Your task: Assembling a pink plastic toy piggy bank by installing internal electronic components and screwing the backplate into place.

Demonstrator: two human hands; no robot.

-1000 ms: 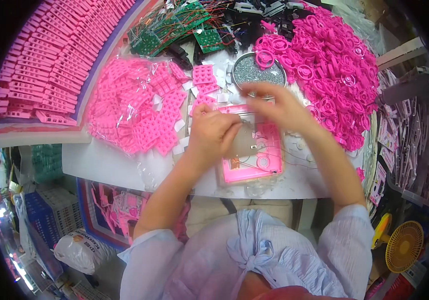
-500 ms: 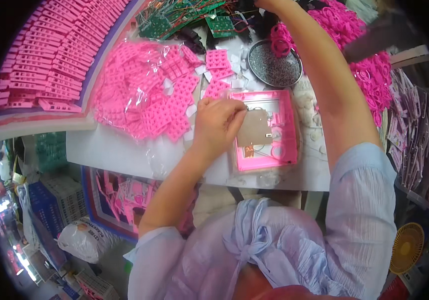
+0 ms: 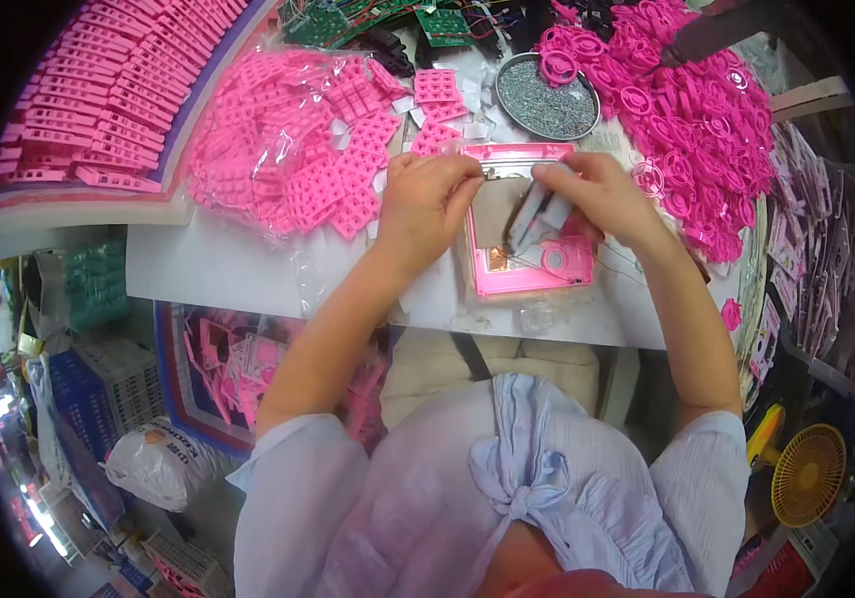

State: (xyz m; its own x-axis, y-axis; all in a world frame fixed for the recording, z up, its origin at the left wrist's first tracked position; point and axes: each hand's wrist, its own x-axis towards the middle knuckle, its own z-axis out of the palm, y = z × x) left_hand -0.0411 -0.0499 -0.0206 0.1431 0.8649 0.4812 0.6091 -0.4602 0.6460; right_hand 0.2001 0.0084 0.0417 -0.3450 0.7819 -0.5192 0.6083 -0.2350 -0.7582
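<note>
Vs. 0.5 s ago: R hand (image 3: 605, 199) is back from top edge of frame to ctr, now w/ a grey part (image 3: 547, 219) over the pink case (image 3: 537, 283); L hand (image 3: 429, 204) still at case's upper-left side. View shifted, so case sits a bit higher in frame.

Case lies on white table (image 3: 218, 267), just right of frame ctr, open side up, long axis approx. up-down. Grey part tilted, long axis slanting, free end pointing lower left; blurred, exact kind unclear.

L thumb & index narrow, tips tog.; can't tell what, if anything, is betw. them. R thumb & fingers narrow, holding grey part.

Brown board (image 3: 492, 217) in case's left half. Farther: pink button pads (image 3: 352, 189), upper left of ctr, some in clear bag (image 3: 266, 154); round dish (image 3: 498, 90) w/ small silvery bits (image 3: 547, 105), upper ctr; hot-pink ring pcs (image 3: 686, 135), upper right; green circuit boards (image 3: 444, 27), top edge.
</note>
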